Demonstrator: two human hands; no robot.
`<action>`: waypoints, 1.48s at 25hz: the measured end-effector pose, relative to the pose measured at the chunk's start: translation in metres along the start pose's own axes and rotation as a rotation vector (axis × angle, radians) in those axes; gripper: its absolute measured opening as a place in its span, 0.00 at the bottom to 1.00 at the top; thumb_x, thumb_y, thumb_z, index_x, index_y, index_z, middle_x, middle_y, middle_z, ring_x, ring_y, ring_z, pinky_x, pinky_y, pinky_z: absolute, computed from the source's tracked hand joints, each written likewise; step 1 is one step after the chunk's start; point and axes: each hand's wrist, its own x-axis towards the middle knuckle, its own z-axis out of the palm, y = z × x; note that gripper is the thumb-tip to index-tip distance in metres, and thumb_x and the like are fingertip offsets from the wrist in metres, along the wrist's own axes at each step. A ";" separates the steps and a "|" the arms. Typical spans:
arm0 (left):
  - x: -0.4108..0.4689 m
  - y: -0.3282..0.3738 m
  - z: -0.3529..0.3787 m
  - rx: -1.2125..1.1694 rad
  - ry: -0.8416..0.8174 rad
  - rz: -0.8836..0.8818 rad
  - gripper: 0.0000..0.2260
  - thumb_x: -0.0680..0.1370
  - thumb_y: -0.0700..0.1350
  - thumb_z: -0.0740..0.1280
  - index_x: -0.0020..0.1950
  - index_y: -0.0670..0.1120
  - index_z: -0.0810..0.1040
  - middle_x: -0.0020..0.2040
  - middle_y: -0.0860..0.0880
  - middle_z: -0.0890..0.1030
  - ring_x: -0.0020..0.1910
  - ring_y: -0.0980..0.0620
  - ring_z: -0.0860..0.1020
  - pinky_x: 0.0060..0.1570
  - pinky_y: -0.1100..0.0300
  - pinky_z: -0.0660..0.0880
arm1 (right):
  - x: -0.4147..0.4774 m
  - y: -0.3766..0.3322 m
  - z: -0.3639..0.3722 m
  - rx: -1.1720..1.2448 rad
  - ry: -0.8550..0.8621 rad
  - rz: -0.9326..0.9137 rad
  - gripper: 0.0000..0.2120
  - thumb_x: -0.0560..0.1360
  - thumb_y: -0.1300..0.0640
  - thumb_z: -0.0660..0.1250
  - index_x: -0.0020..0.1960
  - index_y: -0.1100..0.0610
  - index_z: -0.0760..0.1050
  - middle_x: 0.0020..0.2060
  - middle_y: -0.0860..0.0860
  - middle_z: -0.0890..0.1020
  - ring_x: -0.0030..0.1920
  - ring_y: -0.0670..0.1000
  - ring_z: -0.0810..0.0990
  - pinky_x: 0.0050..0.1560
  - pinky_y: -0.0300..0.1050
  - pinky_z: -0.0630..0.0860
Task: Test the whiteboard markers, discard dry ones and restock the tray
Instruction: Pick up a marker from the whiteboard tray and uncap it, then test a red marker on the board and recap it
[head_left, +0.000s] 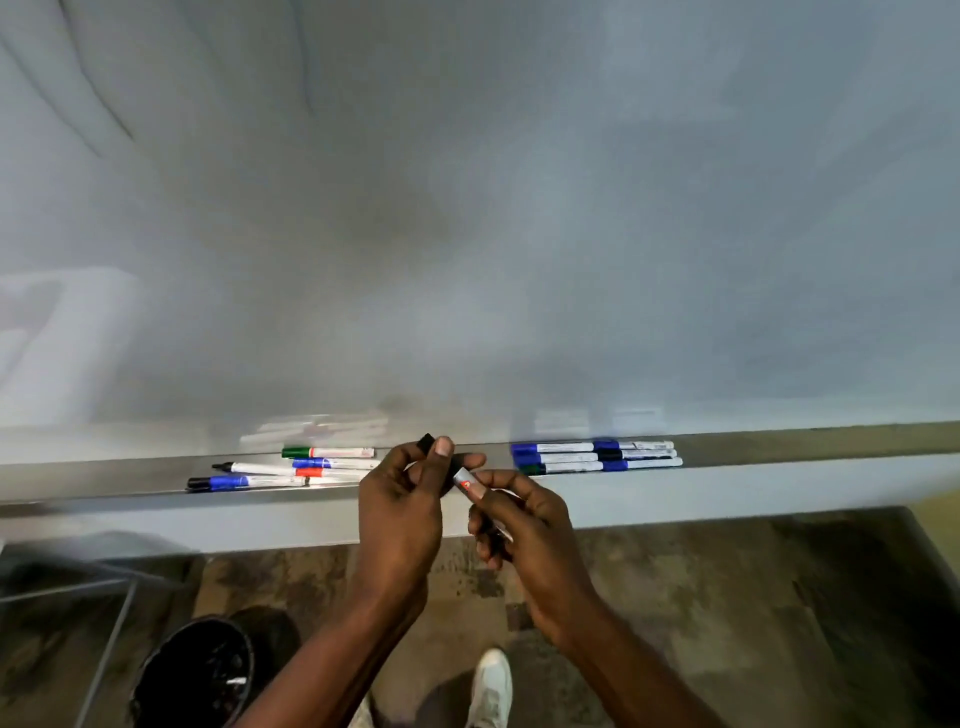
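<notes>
Marker (466, 483), white barrel, black cap (427, 442), red label, is hanging over the tray's (779, 448) front edge, mid-length. Left hand (400, 514) is pinching the cap; right hand (524, 535) is gripping the barrel. Bare tray is showing between 5 scattered markers (291, 470) and 6 aligned markers (597, 457).

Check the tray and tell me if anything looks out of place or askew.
The left group of markers lies loose and fanned at differing angles, while the right group sits in neat parallel rows on the tray. One white marker in the left group seems uncapped, its dark tip bare. Nothing looks spilled or broken.
</notes>
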 end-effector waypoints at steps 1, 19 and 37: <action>0.004 -0.017 -0.001 0.073 0.014 -0.004 0.09 0.86 0.47 0.68 0.57 0.43 0.85 0.49 0.49 0.91 0.53 0.54 0.88 0.60 0.55 0.79 | 0.004 0.016 -0.007 -0.061 0.024 0.005 0.07 0.81 0.56 0.71 0.56 0.56 0.84 0.36 0.55 0.84 0.32 0.53 0.78 0.31 0.43 0.74; 0.088 -0.211 -0.057 1.715 -0.404 0.215 0.57 0.81 0.63 0.69 0.83 0.37 0.28 0.83 0.36 0.26 0.83 0.36 0.28 0.85 0.39 0.43 | 0.161 0.118 -0.068 -1.422 0.162 -0.651 0.10 0.72 0.59 0.79 0.54 0.53 0.86 0.47 0.51 0.80 0.50 0.57 0.77 0.51 0.55 0.72; 0.091 -0.215 -0.060 1.736 -0.403 0.186 0.61 0.79 0.67 0.70 0.82 0.36 0.27 0.81 0.34 0.24 0.81 0.33 0.26 0.83 0.39 0.34 | 0.170 0.139 -0.058 -1.524 0.090 -0.716 0.22 0.65 0.73 0.76 0.56 0.58 0.86 0.47 0.56 0.83 0.51 0.62 0.79 0.52 0.58 0.77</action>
